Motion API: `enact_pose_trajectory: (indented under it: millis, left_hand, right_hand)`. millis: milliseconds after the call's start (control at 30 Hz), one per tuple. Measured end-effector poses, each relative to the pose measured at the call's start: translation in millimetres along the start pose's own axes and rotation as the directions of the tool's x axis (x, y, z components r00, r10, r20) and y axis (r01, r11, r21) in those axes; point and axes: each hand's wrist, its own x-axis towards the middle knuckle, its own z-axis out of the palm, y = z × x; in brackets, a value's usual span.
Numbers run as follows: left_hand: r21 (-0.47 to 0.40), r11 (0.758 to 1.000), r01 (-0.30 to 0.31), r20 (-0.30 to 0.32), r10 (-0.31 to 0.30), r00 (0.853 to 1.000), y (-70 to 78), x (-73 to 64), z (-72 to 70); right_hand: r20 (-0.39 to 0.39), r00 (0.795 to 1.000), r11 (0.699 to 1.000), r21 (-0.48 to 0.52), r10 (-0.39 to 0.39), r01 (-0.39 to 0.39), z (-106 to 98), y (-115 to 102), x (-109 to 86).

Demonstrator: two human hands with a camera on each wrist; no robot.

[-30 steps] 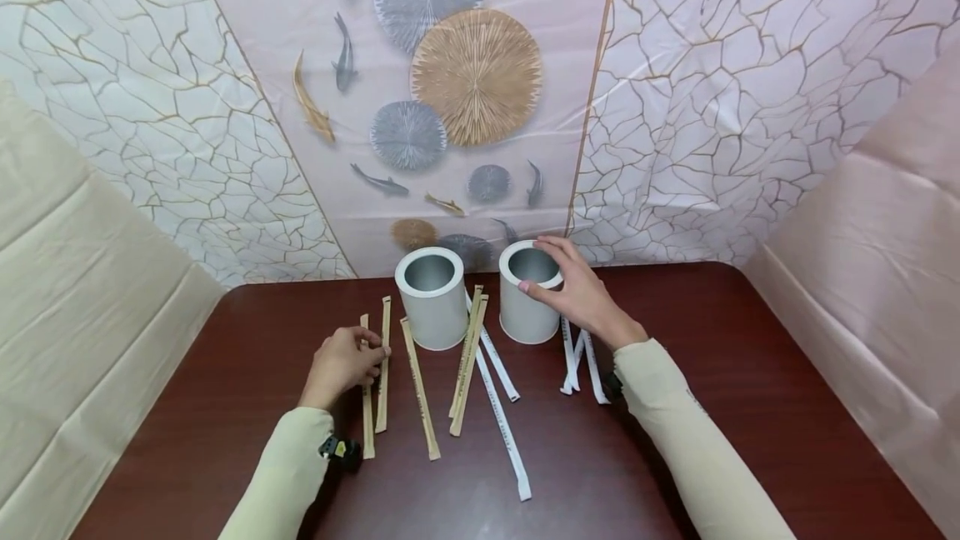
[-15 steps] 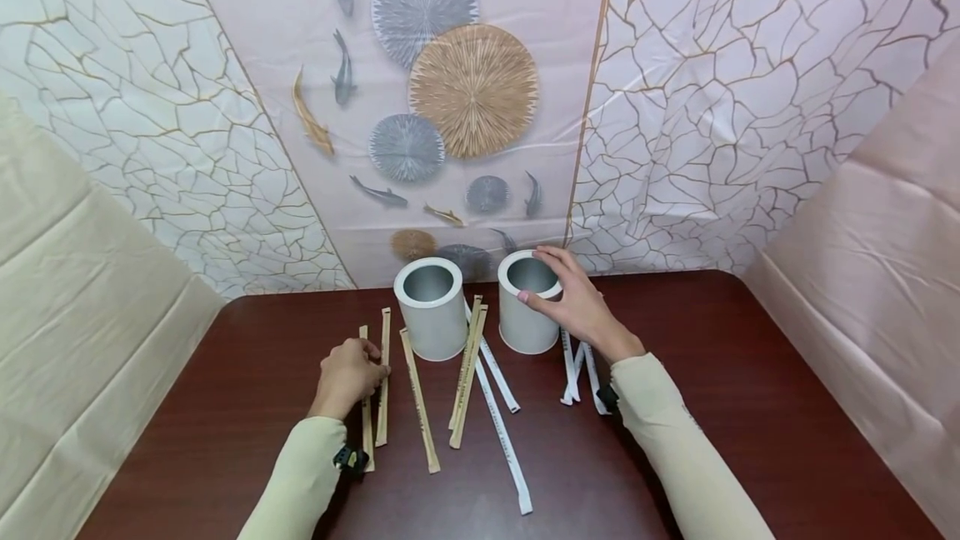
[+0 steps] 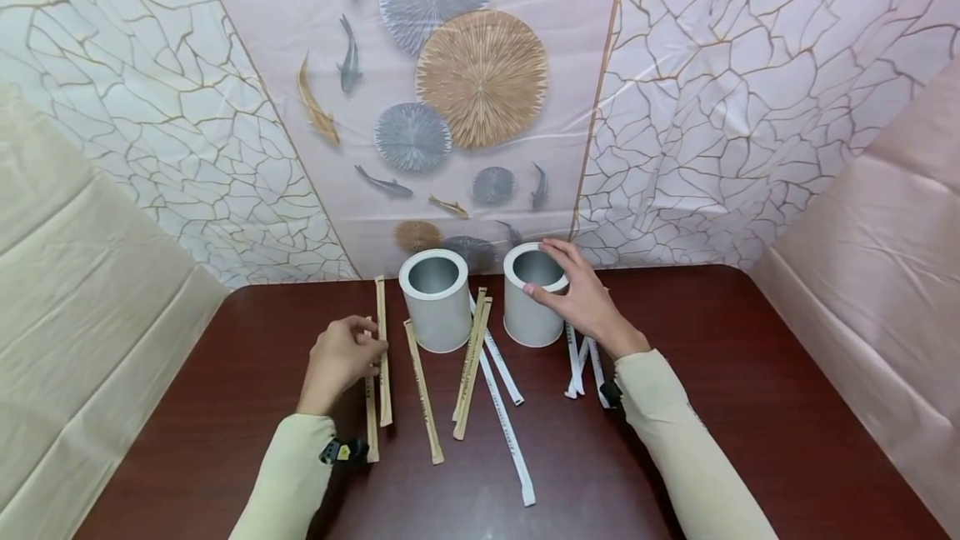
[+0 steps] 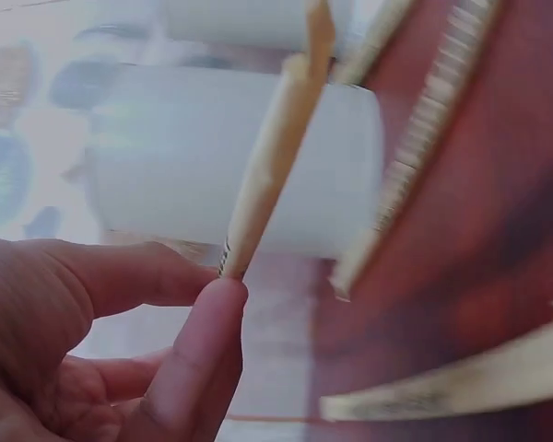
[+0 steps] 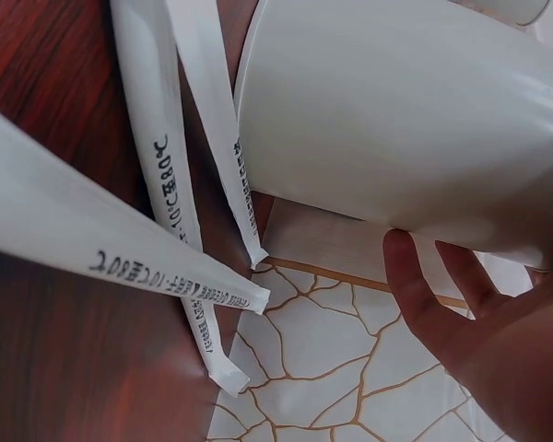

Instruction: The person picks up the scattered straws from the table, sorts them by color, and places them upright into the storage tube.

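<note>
My left hand [image 3: 339,363] pinches a brown paper-wrapped straw [image 4: 272,166] between thumb and finger, its length standing out past the fingertips in the left wrist view. Another brown wrapped straw [image 3: 372,432] lies on the table just under that hand. With my right hand [image 3: 583,297] I hold the right-hand white can [image 3: 528,319] by its rim, thumb on the near side and fingers toward the back. A second white can [image 3: 437,319] stands to its left. Both cans are upright, with grey insides.
Between and in front of the cans lie several brown wrapped straws [image 3: 423,394] and white wrapped straws [image 3: 507,432]. More white ones [image 5: 180,184] lie crossed beside the right can. The dark red table [image 3: 225,440] ends at a patterned backdrop [image 3: 675,148].
My left hand has lifted the brown straw slightly, and its top end now sits farther back and higher. The right hand stays on the can's rim.
</note>
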Motion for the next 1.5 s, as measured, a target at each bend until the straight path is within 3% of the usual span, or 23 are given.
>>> enact_pose_trajectory:
  millis: [167,300,567,800,967,1067,1167,1333,1500]
  left_hand:
    - [-0.137,0.988,-0.070,-0.004,0.070,0.998,24.0,-9.3,-12.9]
    - [-0.247,0.960,-0.134,-0.015,0.134,0.991,45.3,-15.4,-16.2]
    - [-0.432,0.881,-0.194,-0.025,0.203,0.979,86.3,-14.0,-8.3]
    - [-0.520,0.799,-0.300,-0.064,0.314,0.947,120.4,-9.0,7.7]
    - [-0.562,0.717,-0.412,-0.148,0.402,0.903,141.4,-4.2,19.3]
    - [-0.556,0.664,-0.499,-0.225,0.458,0.860,150.3,-0.4,27.3]
    - [-0.524,0.631,-0.572,-0.296,0.494,0.817,157.5,4.2,36.3]
    - [-0.494,0.595,-0.633,-0.378,0.509,0.773,169.4,11.9,49.8]
    - [-0.495,0.527,-0.690,-0.473,0.503,0.723,178.5,22.0,60.7]
  right_hand:
    - [0.002,1.000,1.000,0.002,0.011,-0.011,-3,2,-2.6]
    - [-0.005,1.000,1.000,0.003,0.015,-0.014,-4,4,-3.7]
    - [-0.012,1.000,1.000,0.014,0.005,-0.005,1,8,-4.7]
    - [-0.016,1.000,1.000,0.010,-0.001,0.001,3,7,-6.6]
    - [-0.019,1.000,1.000,0.011,-0.004,0.004,2,4,-3.4]
    - [-0.013,1.000,1.000,0.018,-0.004,0.004,2,3,-1.7]
    - [-0.010,1.000,1.000,0.018,-0.002,0.003,3,3,-1.5]
    - [-0.025,1.000,1.000,0.014,-0.017,0.017,4,3,-1.6]
    - [-0.030,0.999,1.000,0.008,-0.022,0.022,1,4,-1.3]
